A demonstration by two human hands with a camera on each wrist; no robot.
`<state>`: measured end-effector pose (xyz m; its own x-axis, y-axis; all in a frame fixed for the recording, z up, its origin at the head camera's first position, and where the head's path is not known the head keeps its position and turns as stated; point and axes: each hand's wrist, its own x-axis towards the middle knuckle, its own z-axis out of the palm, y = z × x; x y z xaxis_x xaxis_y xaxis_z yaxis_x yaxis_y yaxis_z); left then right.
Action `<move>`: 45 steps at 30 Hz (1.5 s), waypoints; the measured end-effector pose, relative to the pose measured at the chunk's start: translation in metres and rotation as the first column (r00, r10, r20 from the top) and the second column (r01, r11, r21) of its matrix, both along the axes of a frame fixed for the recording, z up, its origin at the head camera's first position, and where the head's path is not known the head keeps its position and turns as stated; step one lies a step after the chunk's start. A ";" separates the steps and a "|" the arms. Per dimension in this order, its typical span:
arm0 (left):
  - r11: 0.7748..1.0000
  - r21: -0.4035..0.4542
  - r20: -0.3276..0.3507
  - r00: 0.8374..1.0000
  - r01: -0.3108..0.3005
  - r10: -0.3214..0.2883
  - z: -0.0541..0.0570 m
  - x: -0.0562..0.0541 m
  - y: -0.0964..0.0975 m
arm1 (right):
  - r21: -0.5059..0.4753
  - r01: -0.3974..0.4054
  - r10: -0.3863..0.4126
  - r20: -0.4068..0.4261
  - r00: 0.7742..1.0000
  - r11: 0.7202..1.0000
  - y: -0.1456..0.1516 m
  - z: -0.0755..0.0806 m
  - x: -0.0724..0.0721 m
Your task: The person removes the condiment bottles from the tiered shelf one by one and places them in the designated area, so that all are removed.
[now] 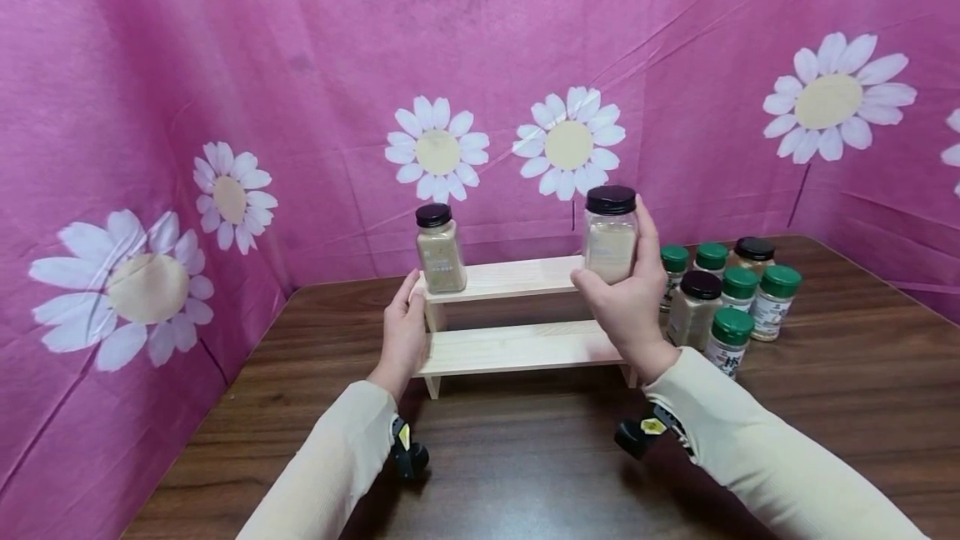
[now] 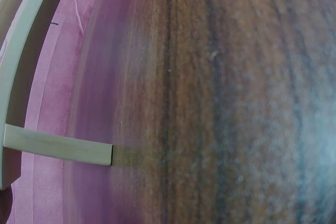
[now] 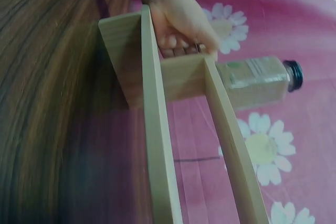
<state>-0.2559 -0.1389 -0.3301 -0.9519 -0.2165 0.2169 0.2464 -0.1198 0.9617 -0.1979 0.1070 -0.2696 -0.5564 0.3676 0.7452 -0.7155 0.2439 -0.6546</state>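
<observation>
My right hand grips a clear jar with a black lid and pale powder, upright just in front of the right end of the two-tier wooden rack. At the rack's left end, my left hand holds the side, its fingers curled by the side board in the right wrist view. Another black-lidded jar of tan powder stands on the upper tier's left end. The left wrist view shows part of the rack; the held jar is out of sight in both wrist views.
Right of the rack stand several spice jars, some with green lids, others with dark lids, including a tan-filled jar. The brown wooden table reaches a pink daisy-patterned cloth behind.
</observation>
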 end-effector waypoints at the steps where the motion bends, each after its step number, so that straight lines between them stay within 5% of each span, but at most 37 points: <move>1: 1.000 -0.006 0.000 1.000 -0.002 0.002 0.000 0.000 0.000 | -0.002 0.009 -0.009 0.005 1.000 1.000 0.003 0.000 0.001; 27: 1.000 0.016 -0.006 1.000 0.008 -0.008 0.000 0.000 0.001 | -0.097 0.109 -0.111 -0.010 0.994 0.989 0.086 -0.008 0.018; 45: 0.999 -0.031 0.010 1.000 -0.010 0.010 0.001 0.001 0.000 | 0.129 0.192 -0.215 0.198 0.956 0.973 0.144 -0.013 0.046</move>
